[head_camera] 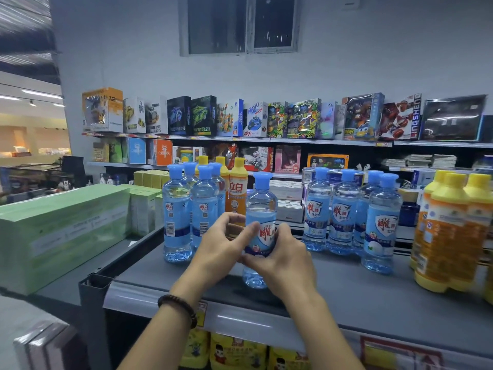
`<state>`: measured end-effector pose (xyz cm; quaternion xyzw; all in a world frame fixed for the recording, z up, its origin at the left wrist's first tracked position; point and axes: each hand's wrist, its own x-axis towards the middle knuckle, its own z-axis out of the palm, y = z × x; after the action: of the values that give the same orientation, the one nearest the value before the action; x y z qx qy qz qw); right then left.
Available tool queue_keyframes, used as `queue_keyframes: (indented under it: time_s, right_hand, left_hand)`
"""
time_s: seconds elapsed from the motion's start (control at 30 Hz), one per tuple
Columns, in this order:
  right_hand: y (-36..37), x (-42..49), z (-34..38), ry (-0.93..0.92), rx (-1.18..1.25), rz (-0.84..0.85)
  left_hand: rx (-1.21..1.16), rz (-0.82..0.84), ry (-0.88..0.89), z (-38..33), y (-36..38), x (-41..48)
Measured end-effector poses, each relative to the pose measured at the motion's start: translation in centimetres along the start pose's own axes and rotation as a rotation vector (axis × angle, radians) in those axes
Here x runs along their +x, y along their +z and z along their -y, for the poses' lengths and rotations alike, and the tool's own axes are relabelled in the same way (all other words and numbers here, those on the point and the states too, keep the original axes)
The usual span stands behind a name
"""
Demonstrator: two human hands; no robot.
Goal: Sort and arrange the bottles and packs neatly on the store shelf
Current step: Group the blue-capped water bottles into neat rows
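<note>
Bottle [261, 201]: clear, pale-blue liquid, blue cap, blue/white label w/ red characters. Upright, long axis vertical, cap up, label toward camera. Located mid grey shelf [333, 284] near front edge, between two groups of blue bottles [346, 209]; can't tell if base rests on it. L hand [221, 249]: thumb on label, fingers curled round bottle's left side. R hand [280, 260] wraps lower right. Orange bottles [448, 236] at right, green boxes [64, 231] at left. Behind: rows of toy boxes [266, 118], window [240, 25] above.
</note>
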<state>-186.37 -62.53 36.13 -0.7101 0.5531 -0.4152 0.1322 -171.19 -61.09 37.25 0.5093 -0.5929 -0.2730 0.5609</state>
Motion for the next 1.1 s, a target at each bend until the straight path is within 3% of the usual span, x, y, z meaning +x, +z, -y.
queue_keyframes:
  time_s: [0.13,0.27,0.63,0.93,1.1]
  right_hand:
    - [-0.3,0.0,-0.2,-0.01,0.0,0.009]
    - [-0.6,-0.5,-0.8,-0.017,0.036,0.048]
    - [-4.4,-0.8,-4.2,-0.072,0.052,-0.003]
    - [-9.7,0.2,-9.2,-0.06,-0.028,-0.019]
    - [-12.2,1.0,-11.9,0.008,-0.08,-0.202]
  left_hand:
    - [0.238,0.021,0.065,-1.5,1.1,0.0]
    - [0.305,-0.021,0.074,-2.1,2.0,0.2]
    - [0.145,0.032,0.09,-3.0,4.3,2.7]
    - [-0.023,0.168,0.018,-5.7,11.6,6.2]
    - [0.002,0.205,0.034,-6.4,15.7,7.6]
